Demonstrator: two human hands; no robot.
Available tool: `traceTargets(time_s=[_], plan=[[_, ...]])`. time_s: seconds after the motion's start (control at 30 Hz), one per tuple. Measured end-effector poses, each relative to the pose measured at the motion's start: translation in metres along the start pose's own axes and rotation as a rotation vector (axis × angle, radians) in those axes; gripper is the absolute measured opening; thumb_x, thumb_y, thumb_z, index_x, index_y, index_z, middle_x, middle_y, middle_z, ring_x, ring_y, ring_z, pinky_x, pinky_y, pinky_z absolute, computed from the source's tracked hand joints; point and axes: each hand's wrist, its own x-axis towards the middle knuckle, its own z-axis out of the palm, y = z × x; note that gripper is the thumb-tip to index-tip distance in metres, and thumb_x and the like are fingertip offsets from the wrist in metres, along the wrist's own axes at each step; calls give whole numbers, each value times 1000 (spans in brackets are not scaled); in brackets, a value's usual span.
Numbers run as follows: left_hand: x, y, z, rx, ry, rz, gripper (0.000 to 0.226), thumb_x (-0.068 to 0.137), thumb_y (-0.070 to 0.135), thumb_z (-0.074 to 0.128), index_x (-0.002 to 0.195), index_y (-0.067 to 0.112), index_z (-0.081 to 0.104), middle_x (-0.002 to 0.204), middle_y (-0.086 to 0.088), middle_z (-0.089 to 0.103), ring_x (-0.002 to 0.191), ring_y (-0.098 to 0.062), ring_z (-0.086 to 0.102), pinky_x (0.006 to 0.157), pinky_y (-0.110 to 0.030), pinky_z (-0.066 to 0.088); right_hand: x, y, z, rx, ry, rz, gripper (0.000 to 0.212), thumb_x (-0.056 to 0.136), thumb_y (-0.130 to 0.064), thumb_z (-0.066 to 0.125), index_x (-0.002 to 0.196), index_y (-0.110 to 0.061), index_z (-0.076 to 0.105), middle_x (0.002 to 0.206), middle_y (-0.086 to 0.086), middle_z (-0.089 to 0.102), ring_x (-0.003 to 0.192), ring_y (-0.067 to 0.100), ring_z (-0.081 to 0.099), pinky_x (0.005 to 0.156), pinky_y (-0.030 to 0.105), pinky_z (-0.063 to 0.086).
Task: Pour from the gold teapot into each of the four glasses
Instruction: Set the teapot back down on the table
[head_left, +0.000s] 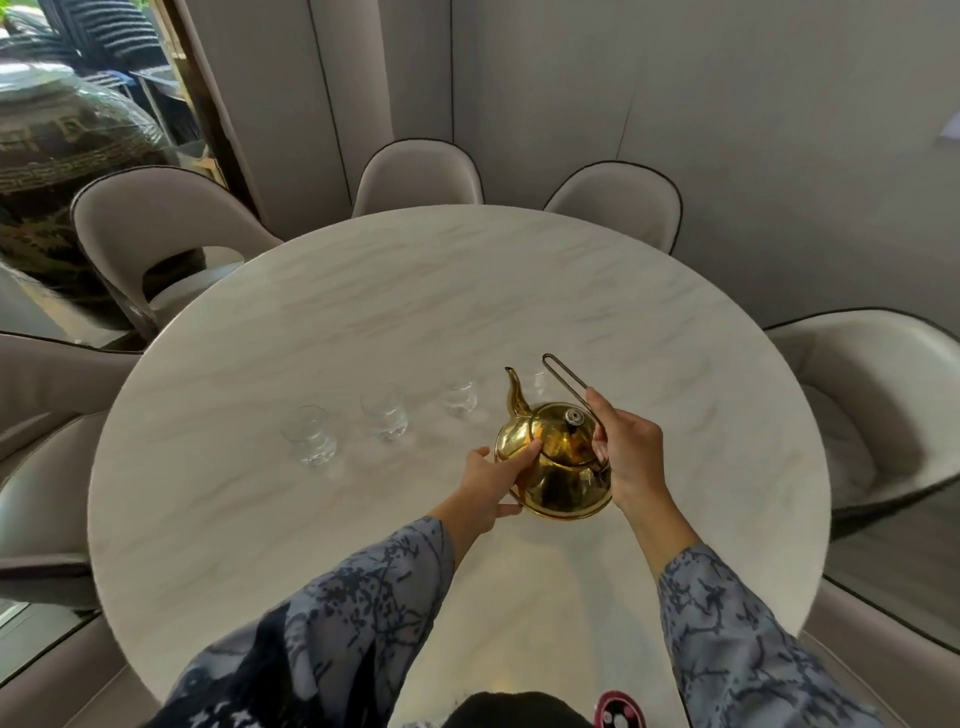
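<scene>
The gold teapot (558, 467) stands on the round marble table (415, 291), spout pointing away toward the glasses. My right hand (631, 452) grips its thin wire handle, which sticks up and back. My left hand (493, 480) rests against the pot's left side, fingers touching the body near the lid. Clear glasses stand in a row beyond the pot: one at the left (310, 435), one further right (385, 412), one near the spout (460, 397). A fourth glass (537, 382) is partly hidden behind the spout and handle.
Beige upholstered chairs ring the table, among them one at the far left (156, 228), one at the far middle (418, 176) and one at the right (872, 410). A large dark patterned vase (62, 171) stands beyond the left chairs.
</scene>
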Motion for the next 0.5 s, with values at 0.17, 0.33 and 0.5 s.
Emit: traceTargets(time_s=[0.17,0.33,0.5], plan=[[18,1,47,-19,-68,-27,95,59,56,86,135,14,47,122,-9,64,110,-25,63,69,-40,61,27,5,-34,2,49,-5,51,88,-37,74,51,-10,51,40,-9,43,44,7,42,55,22,43],[48,2,82,-11,-87,-28,109,40,66,86,131,16,52,121,-10,67,108,-26,67,69,-40,64,61,13,-57,-6,78,13,52,89,-39,72,51,-12,51,40,-10,43,46,8,42,54,21,42],[67,10,111,38,-73,-4,69,71,46,83,124,22,47,124,-6,63,115,-24,63,98,-48,56,97,23,-68,20,102,49,50,88,-39,73,53,-9,53,42,-8,45,48,8,44,51,19,42]])
